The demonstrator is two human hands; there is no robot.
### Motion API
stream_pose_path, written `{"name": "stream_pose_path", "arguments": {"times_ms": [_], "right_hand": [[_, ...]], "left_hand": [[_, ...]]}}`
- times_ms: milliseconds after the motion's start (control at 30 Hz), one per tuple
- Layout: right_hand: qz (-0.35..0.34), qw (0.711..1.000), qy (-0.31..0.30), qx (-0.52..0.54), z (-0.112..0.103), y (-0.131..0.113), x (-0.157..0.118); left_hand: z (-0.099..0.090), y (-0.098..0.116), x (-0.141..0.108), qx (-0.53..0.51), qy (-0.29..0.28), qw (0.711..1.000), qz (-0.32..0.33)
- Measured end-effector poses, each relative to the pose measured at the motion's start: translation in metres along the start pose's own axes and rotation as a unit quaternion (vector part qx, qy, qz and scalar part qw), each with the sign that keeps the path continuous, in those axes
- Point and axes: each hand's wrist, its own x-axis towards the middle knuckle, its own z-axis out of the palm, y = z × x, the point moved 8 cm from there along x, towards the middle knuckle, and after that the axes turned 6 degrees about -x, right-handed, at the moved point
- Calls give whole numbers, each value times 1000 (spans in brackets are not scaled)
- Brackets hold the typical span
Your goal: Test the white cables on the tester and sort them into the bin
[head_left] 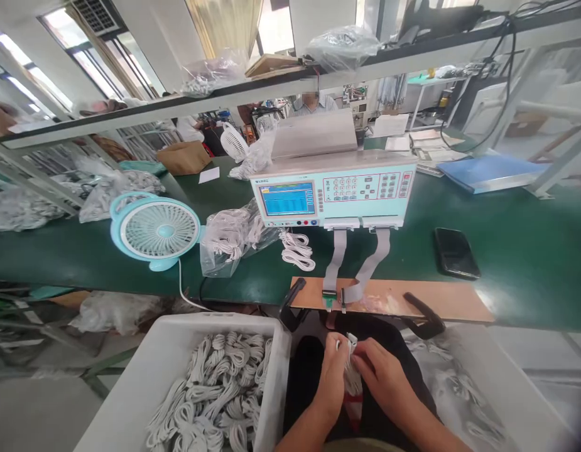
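Observation:
Above my lap, my left hand point(336, 364) is closed around a bundled white cable point(350, 373), with a white connector end sticking up between my hands. The fingers of my right hand point(377, 370) press on the same cable from the other side. Just beyond them is a wooden board point(394, 298) at the bench edge, with a small green connector board point(328, 302) on it. Grey ribbon cables point(336, 257) run from there up to a white tester point(337, 194) with a lit blue screen.
A white bin point(215, 319) of coiled cables stands at my left. Black clamps point(293, 304) hold the board. On the green bench are a blue fan point(161, 229), bagged cables point(224, 242), loose white cables point(297, 251), a phone point(456, 253) and a blue folder point(490, 172). A person point(313, 103) sits opposite.

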Motion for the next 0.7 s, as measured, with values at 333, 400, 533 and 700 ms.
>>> {"name": "stream_pose_path", "arguments": {"times_ms": [333,400,533,700], "right_hand": [[105,970,31,219,12,25,34],[130,959,19,253,19,30,39],[172,943,8,285,26,36,47],[197,933,8,302,27,39,50]], "left_hand": [[-21,15,24,15,39,999,18],[-20,18,31,12,25,1000,4],[-20,26,42,60,-10,998,31],[-26,15,50,15,-27,1000,-5]]}}
